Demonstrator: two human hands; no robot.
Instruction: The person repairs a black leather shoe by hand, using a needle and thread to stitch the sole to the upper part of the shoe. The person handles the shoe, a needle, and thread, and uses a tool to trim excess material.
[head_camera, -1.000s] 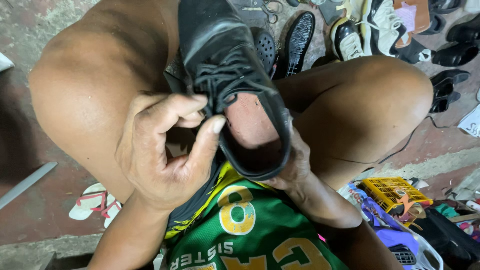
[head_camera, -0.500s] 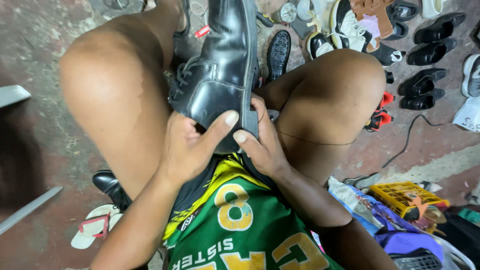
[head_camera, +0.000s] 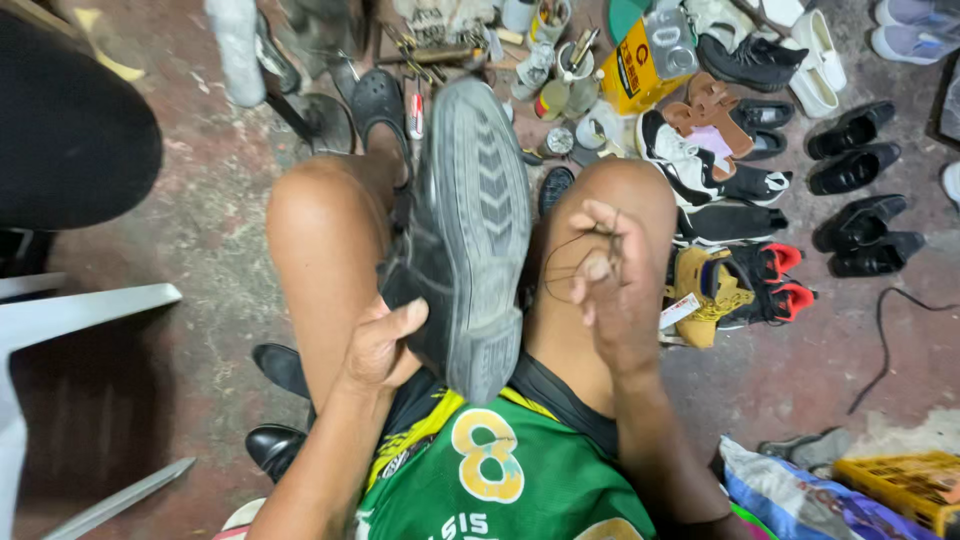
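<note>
Fingers of the left hand (head_camera: 385, 345) curl around the black shoe (head_camera: 465, 235), propped sole-up between the knees; the right hand (head_camera: 612, 285) is raised beside it, pinching a dark thread (head_camera: 568, 262).

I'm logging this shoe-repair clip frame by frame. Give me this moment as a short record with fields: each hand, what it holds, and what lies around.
left hand: grips the side of a black shoe, sole up, between the knees
right hand: raised beside the shoe, pinching a thin dark thread
shoe sole: grey, worn tread facing the camera
floor: reddish concrete, many pairs of shoes at right
tools: cans and small tools beyond the knees
</note>
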